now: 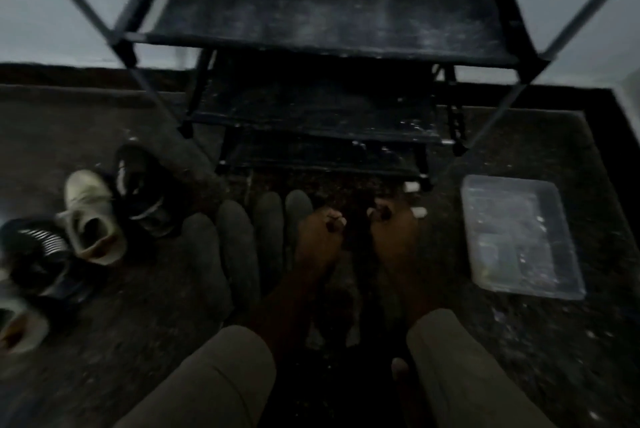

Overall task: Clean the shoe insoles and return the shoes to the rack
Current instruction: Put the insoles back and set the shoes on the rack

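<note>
Both grips, left hand [320, 240] and right hand [394, 237], are curled, contents indiscernible; the grey insoles [239, 244] alongside are best wiped singly.

I see four dark grey insoles [239, 247] side by side on the floor, just before the black tiered rack [329, 12]. Left of them, pale and black shoes [91, 216] lie jumbled.

Dark Floor and Its Load

The speckled floor [519, 341] bears the rack [325, 12] beyond the hands. Four grey insoles [239, 247] lie side by side just beside the left hand [320, 240], with shoes [91, 216] farther left. A clear tray [540, 292] lies right of the right hand [394, 237].
</note>
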